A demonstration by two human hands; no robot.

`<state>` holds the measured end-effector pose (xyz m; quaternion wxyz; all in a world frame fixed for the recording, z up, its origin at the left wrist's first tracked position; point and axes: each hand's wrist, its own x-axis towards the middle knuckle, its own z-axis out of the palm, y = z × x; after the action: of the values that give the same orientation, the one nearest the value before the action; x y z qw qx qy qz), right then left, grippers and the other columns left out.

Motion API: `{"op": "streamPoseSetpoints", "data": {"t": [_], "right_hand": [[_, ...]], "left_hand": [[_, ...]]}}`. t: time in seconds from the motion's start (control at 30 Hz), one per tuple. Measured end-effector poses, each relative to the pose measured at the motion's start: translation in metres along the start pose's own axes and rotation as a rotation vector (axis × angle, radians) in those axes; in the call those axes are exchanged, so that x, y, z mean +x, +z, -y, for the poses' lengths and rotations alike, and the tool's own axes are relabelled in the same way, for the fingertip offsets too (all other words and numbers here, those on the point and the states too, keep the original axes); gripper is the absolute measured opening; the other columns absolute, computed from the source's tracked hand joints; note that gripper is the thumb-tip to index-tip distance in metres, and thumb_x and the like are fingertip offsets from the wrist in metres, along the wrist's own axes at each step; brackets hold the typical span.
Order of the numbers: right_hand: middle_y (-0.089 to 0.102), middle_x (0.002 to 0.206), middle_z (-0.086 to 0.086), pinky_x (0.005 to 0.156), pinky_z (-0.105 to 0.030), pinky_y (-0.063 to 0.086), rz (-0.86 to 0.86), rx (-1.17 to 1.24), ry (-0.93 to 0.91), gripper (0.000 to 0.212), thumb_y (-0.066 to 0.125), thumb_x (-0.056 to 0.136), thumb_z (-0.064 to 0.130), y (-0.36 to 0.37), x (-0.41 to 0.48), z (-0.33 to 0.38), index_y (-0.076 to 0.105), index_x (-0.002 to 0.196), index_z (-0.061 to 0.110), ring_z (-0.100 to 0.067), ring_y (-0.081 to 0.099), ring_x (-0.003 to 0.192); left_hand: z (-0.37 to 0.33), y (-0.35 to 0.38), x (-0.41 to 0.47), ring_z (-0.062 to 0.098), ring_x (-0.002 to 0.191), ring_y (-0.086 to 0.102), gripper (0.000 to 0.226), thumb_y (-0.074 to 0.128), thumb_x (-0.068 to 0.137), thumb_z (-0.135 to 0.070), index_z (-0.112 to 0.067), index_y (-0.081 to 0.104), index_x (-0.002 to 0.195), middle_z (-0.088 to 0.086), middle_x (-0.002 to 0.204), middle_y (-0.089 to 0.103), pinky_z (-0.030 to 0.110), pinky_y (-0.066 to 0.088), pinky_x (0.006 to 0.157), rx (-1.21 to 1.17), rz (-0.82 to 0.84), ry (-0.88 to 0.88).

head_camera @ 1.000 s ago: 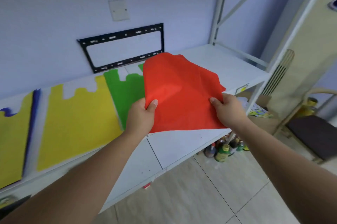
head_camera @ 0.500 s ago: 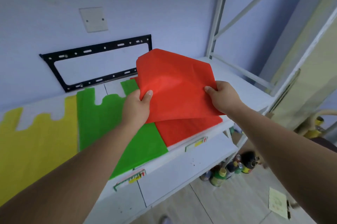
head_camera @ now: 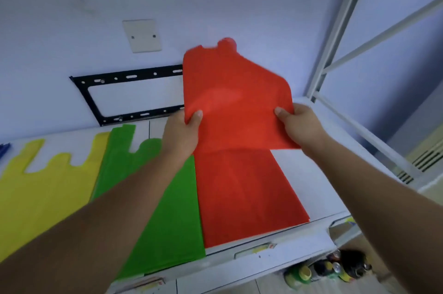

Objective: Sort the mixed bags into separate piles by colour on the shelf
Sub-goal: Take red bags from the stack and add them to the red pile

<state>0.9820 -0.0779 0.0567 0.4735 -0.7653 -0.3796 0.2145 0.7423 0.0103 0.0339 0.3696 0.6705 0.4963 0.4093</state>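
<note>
I hold a red bag (head_camera: 236, 99) up above the white shelf (head_camera: 318, 183), its handles pointing up at the wall. My left hand (head_camera: 183, 134) pinches its lower left edge and my right hand (head_camera: 299, 126) pinches its lower right edge. Beneath it another red bag (head_camera: 244, 193) lies flat on the shelf. A green bag (head_camera: 172, 212) lies directly to the left of that one, edges touching. Further left lies a yellow bag (head_camera: 45, 188). A sliver of blue bag (head_camera: 4, 148) shows at the far left edge.
A black metal bracket (head_camera: 129, 78) and a beige cover plate (head_camera: 142, 35) are on the wall behind the shelf. A white metal frame (head_camera: 335, 30) rises at the right end. Bottles (head_camera: 328, 269) stand on the floor under the shelf.
Both hands have lifted the red bag higher and further back, unfolding it upright over the red bag on the shelf. The camera has moved closer.
</note>
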Motion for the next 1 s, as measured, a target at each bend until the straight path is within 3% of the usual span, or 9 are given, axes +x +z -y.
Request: {"op": "streamPoseSetpoints", "data": {"t": [0.07,0.13,0.2,0.3,0.6,0.7,0.83,0.9,1.0], "right_hand": [[0.076,0.086,-0.015,0.080,-0.047,0.060,0.090,-0.037,0.073,0.027,0.062,0.095,0.029,0.005,-0.009,-0.035,0.073,0.090,0.004,-0.034,0.073,0.080],[0.077,0.084,-0.012,0.081,-0.048,0.060,0.201,-0.076,0.144,0.023,0.064,0.094,0.027,0.008,-0.019,-0.072,0.074,0.089,0.007,-0.031,0.074,0.077],[0.077,0.084,-0.009,0.083,-0.047,0.059,0.311,-0.130,0.195,0.021,0.063,0.094,0.026,0.010,-0.025,-0.102,0.075,0.089,0.009,-0.027,0.074,0.078],[0.077,0.085,-0.009,0.083,-0.046,0.059,0.395,-0.178,0.245,0.021,0.061,0.093,0.024,0.011,-0.033,-0.124,0.074,0.089,0.008,-0.027,0.074,0.078],[0.075,0.081,-0.014,0.070,-0.037,0.056,0.393,-0.176,0.223,0.024,0.056,0.089,0.023,0.005,-0.044,-0.127,0.071,0.083,0.006,-0.031,0.072,0.076],[0.075,0.080,-0.015,0.067,-0.036,0.054,0.388,-0.194,0.219,0.026,0.056,0.088,0.024,0.003,-0.045,-0.129,0.070,0.083,0.002,-0.031,0.072,0.074],[0.068,0.069,-0.010,0.061,-0.032,0.048,0.425,-0.312,0.201,0.025,0.055,0.087,0.026,0.004,-0.040,-0.132,0.062,0.071,0.008,-0.024,0.063,0.059],[0.067,0.075,-0.004,0.066,-0.034,0.050,0.416,-0.436,0.194,0.026,0.055,0.086,0.036,0.003,-0.039,-0.131,0.059,0.078,0.011,-0.022,0.063,0.066],[0.062,0.113,-0.006,0.084,-0.041,0.049,0.212,-0.695,0.046,0.052,0.056,0.085,0.053,0.005,-0.048,-0.126,0.051,0.119,0.014,-0.029,0.059,0.106]], "left_hand": [[0.020,0.013,-0.030,0.017,0.075,0.069,0.023,0.053,0.101,-0.043,-0.025,0.065,0.092,-0.001,0.088,0.072,0.034,0.055,0.064,0.028,0.020,-0.127],[0.041,0.026,-0.058,0.026,0.078,0.072,0.025,0.055,0.101,-0.042,-0.024,0.066,0.086,0.008,0.089,0.074,0.042,0.058,0.072,0.054,0.052,-0.253],[0.060,0.034,-0.080,0.023,0.077,0.071,0.026,0.057,0.100,-0.039,-0.024,0.065,0.081,0.004,0.087,0.074,0.042,0.058,0.079,0.116,0.114,-0.366],[0.076,0.043,-0.102,0.019,0.082,0.071,0.022,0.059,0.100,-0.035,-0.019,0.071,0.094,0.003,0.093,0.075,0.036,0.058,0.083,0.151,0.209,-0.477],[0.070,0.048,-0.114,0.032,0.083,0.074,0.025,0.062,0.092,-0.030,-0.009,0.074,0.093,0.014,0.090,0.077,0.044,0.057,0.080,0.190,0.208,-0.546],[0.070,0.046,-0.111,0.028,0.083,0.074,0.023,0.062,0.092,-0.030,-0.010,0.074,0.095,0.012,0.092,0.077,0.040,0.058,0.079,0.216,0.256,-0.554],[0.067,0.038,-0.103,0.018,0.079,0.074,0.025,0.060,0.095,-0.030,-0.009,0.071,0.103,0.002,0.090,0.075,0.033,0.062,0.066,0.254,0.431,-0.601],[0.066,0.027,-0.100,0.014,0.073,0.073,0.032,0.057,0.099,-0.040,-0.011,0.071,0.098,0.000,0.082,0.073,0.032,0.062,0.066,0.364,0.448,-0.505],[0.075,0.006,-0.098,0.008,0.082,0.069,0.034,0.051,0.098,-0.052,-0.022,0.067,0.103,-0.002,0.097,0.074,0.037,0.061,0.080,0.657,0.226,-0.180]]}}
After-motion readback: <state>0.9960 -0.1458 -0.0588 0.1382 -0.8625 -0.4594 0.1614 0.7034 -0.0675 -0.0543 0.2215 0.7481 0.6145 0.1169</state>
